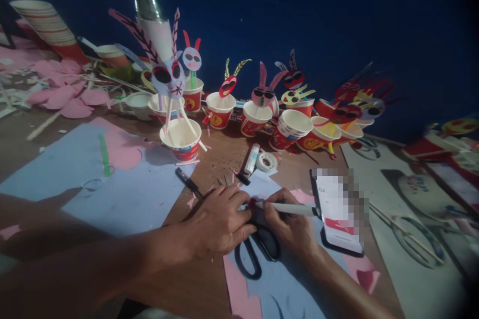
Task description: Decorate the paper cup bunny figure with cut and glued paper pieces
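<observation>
My left hand (219,219) lies palm down on the table with its fingers curled together, pressing on something small near the light blue paper (258,187); I cannot make out what. My right hand (290,227) is closed round a white marker (290,208), whose red tip touches the spot by my left fingertips. Black scissors (254,254) lie partly under both hands. A phone (339,217) rests just right of the marker.
A row of red paper cups (219,109) with paper bunny faces on sticks stands at the back. One such cup (181,139) stands nearer, on a large blue sheet (93,179). A glue stick (251,158), a tape roll (266,161), a black pen (189,183) and pink paper scraps (63,92) lie around.
</observation>
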Tool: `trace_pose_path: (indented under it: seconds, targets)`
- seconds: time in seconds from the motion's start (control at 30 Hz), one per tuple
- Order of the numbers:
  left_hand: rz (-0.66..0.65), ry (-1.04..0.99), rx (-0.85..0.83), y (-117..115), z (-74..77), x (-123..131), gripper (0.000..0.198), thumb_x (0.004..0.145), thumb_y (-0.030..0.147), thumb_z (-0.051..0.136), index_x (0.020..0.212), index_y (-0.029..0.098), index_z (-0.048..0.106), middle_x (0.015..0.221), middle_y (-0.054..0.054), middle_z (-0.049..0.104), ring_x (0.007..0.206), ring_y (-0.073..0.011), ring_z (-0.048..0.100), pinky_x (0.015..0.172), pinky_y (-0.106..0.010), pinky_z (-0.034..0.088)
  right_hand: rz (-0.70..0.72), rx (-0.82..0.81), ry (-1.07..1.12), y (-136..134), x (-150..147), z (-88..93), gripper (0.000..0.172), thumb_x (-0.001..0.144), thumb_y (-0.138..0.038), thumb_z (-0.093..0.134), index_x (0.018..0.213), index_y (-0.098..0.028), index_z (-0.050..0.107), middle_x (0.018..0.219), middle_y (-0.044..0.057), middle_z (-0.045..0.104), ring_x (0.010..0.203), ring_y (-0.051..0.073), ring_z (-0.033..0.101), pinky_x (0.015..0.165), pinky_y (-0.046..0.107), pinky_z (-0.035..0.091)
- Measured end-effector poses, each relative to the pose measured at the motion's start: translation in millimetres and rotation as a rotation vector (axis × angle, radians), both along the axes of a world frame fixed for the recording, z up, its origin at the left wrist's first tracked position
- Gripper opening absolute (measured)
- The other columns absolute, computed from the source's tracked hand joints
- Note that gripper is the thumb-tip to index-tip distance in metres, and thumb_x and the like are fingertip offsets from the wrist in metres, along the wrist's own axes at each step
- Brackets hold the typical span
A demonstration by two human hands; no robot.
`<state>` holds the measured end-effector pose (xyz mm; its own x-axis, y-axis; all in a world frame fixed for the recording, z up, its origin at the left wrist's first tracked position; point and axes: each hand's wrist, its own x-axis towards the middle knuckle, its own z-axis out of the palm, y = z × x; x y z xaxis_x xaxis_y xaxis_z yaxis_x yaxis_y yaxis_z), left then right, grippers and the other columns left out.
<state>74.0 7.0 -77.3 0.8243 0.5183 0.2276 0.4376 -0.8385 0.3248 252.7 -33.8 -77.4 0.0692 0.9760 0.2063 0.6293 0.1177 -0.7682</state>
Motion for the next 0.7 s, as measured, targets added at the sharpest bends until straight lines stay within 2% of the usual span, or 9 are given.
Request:
trace_pose_path:
  seconds: [0.17,0.47,0.7]
  targets:
    - [-0.002,0.002,-0.012,0.6,0.7,0.5,0.03,0.088,0.039,0.038,0.089,0.018,0.06,0.101,-0.007,0.054,0.096,-0.0232,0.046,0.081,-0.04,0.037,-0.033,-0.051,0.017,-0.9,-0.1,4.4,0.016,0.08,-0.027,0.048,0.066,-0.02,0.046,0.051,-0.004,0.051,0.044,0.009,0.047,0.041,0.019,0.038]
    - [0.005,0.014,-0.017,0.7,0.8,0.6,0.03,0.088,0.039,0.038,0.089,0.019,0.06,0.102,-0.006,0.054,0.098,-0.0235,0.046,0.082,-0.041,0.037,-0.033,-0.04,0.044,-1.7,2.5,2.6,0.015,0.079,-0.028,0.048,0.067,-0.02,0.047,0.05,-0.004,0.049,0.042,0.009,0.044,0.039,0.019,0.035]
    - [-0.001,0.01,-0.011,0.2,-0.2,0.6,0.03,0.088,0.039,0.039,0.084,0.018,0.061,0.102,-0.007,0.054,0.099,-0.0241,0.045,0.082,-0.04,0.037,0.019,-0.055,0.112,-4.4,0.3,-1.3,0.014,0.08,-0.027,0.049,0.068,-0.02,0.046,0.049,-0.005,0.047,0.041,0.009,0.042,0.038,0.019,0.034]
